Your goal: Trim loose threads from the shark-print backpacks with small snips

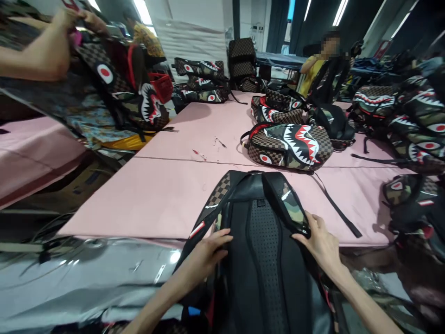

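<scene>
A black backpack (269, 260) is right in front of me, its padded back panel facing up and its top end resting on the edge of the pink table (167, 195). The panel has a perforated strip down the middle. Its shoulder straps carry brown check and camouflage patches. At the left edge of the panel, my left hand (210, 250) is closed on the side of the backpack, thumb and fingers bent. On the opposite side, my right hand (321, 246) grips the right shoulder strap (292, 206) near its lower end, with the thumb over the panel's edge.
Beyond it lies a shark-mouth backpack (292, 146), with more piled behind. Further backpacks (417, 116) crowd the right side. Small tools (200, 155) and thread lie mid-table. A co-worker at left holds up a backpack (121, 83); another person (320, 60) stands behind the table.
</scene>
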`<state>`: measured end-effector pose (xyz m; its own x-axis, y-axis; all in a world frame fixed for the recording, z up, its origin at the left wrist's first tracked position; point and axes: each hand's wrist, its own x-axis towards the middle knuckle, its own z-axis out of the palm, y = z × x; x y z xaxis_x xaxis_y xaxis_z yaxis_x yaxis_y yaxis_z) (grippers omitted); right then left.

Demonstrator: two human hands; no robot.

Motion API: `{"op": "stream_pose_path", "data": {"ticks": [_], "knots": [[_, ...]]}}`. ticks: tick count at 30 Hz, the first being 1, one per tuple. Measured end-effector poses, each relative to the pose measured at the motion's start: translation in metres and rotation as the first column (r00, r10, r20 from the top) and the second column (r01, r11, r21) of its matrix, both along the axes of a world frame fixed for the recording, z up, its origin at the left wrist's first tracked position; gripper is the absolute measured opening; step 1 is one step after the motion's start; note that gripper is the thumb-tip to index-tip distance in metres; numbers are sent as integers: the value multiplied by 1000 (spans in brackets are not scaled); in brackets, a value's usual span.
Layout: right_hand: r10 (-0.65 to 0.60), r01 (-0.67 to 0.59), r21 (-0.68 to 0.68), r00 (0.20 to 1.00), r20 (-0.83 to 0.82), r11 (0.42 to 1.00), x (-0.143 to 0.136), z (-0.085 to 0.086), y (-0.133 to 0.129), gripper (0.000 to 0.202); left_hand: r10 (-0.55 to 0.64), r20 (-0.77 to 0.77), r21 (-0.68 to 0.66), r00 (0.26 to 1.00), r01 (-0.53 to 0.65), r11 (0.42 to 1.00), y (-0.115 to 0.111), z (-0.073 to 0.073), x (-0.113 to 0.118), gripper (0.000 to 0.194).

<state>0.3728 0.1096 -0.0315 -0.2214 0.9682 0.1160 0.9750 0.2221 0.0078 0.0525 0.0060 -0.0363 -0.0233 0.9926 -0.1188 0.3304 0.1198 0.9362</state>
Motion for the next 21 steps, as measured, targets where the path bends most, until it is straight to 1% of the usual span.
{"op": "stream_pose_path", "data": {"ticks": [1, 2, 4, 5, 6, 7, 8, 9, 10, 11, 12, 13, 14, 15, 17, 19, 20, 21], "knots": [[0, -1, -29, 999, -34, 1000, 3, -4, -1, 66, -3, 13, 34, 1000, 2, 999, 10, 9, 1, 30], [2, -6, -44, 996, -94, 999, 3, -7, 3, 66, 24, 28, 86, 999, -27, 996, 23, 18, 4, 28], [-2, -10, -41, 959, -284, 999, -3, -6, 22, 66, 136, 7, 214, 991, -135, 968, 58, 34, 13, 24], [-3, -13, -35, 911, -413, 999, -7, -2, 37, 65, 192, -24, 277, 981, -178, 944, 78, 39, 19, 23], [-2, -26, -43, 831, -556, 999, -12, 2, 54, 65, 223, -68, 333, 972, -189, 924, 99, 43, 26, 23], [-14, -50, -70, 710, -704, 996, -17, 7, 74, 62, 233, -121, 376, 965, -173, 910, 120, 44, 32, 24], [-55, -84, -120, 546, -836, 989, -22, 11, 93, 57, 236, -170, 402, 957, -151, 903, 142, 44, 38, 25], [-142, -125, -199, 366, -920, 972, -26, 15, 111, 51, 239, -208, 416, 948, -136, 899, 165, 42, 43, 27], [-253, -151, -286, 206, -945, 946, -29, 17, 128, 44, 244, -238, 425, 940, -126, 897, 187, 40, 48, 29], [-355, -181, -366, 89, -931, 913, -30, 17, 142, 38, 252, -261, 432, 932, -121, 894, 209, 36, 52, 30], [-442, -203, -436, 19, -897, 877, -31, 15, 153, 32, 258, -276, 442, 926, -117, 889, 230, 32, 56, 33], [-506, -218, -491, -11, -863, 843, -31, 12, 161, 29, 258, -280, 454, 925, -109, 884, 250, 29, 60, 34], [-549, -237, -531, -13, -836, 814, -30, 8, 167, 29, 235, -289, 470, 928, -77, 880, 268, 25, 64, 36], [-580, -260, -558, -8, -815, 788, -28, 3, 171, 29, 190, -310, 486, 932, -16, 874, 284, 22, 68, 38], [-640, -322, -602, -14, -768, 730, -24, -5, 174, 27, 46, -395, 496, 917, 171, 851, 310, 19, 77, 39], [-684, -378, -627, -22, -729, 681, -21, -11, 175, 24, -107, -516, 453, 850, 377, 808, 329, 18, 86, 37], [-701, -396, -636, -26, -713, 662, -19, -12, 175, 24, -165, -567, 406, 807, 448, 796, 336, 19, 90, 35], [-715, -411, -643, -30, -699, 646, -18, -14, 175, 25, -204, -605, 349, 770, 486, 801, 341, 19, 94, 33]]}}
